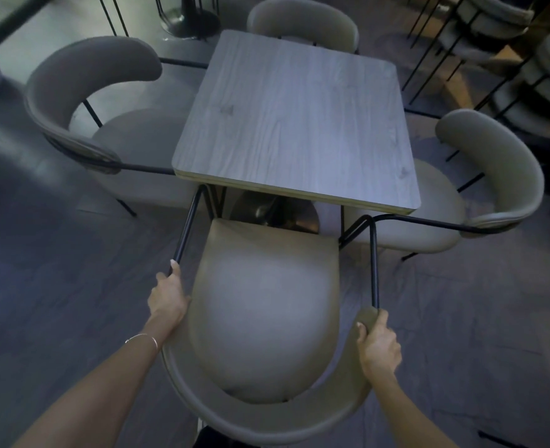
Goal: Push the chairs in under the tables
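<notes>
A square grey wood-grain table [299, 124] stands ahead of me. Directly below me is a beige padded chair [264, 305] with black metal arm rails and a curved backrest; its seat front sits just at the table's near edge. My left hand [168, 295] grips the chair's left black rail. My right hand [378, 344] grips the right rail where it meets the backrest end. A thin bracelet circles my left wrist.
Three matching chairs surround the table: one on the left [105, 118], one on the right [480, 182], one at the far side [302, 24]. Stacked chairs [509, 43] stand at the back right. A black pedestal base [189, 21] is at the back. Grey plank floor lies all around.
</notes>
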Demonstrator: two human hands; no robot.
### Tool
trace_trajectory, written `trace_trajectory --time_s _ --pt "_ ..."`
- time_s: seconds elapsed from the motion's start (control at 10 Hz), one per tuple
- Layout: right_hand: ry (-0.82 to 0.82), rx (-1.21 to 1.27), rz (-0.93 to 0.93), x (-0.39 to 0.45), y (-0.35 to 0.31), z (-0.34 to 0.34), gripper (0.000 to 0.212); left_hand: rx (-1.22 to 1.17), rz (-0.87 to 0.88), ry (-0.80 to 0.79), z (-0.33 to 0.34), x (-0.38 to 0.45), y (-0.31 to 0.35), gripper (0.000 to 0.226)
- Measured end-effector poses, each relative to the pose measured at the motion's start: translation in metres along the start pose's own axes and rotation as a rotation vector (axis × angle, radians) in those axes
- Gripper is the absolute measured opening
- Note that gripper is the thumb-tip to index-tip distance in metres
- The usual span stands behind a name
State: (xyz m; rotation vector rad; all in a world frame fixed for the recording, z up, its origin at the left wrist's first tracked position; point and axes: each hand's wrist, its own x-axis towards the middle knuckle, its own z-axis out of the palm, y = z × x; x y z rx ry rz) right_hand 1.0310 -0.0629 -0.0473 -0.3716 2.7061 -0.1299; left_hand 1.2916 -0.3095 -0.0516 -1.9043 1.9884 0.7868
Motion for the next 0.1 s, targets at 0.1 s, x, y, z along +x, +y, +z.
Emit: trace_trajectory --time_s 0.1 --pt "-0.078 -0.028 0.022 0.0003 -0.0009 -0.0016 0.051 0.007 -0.043 -0.036 -0.0035 -0.0006 0.0037 0.085"
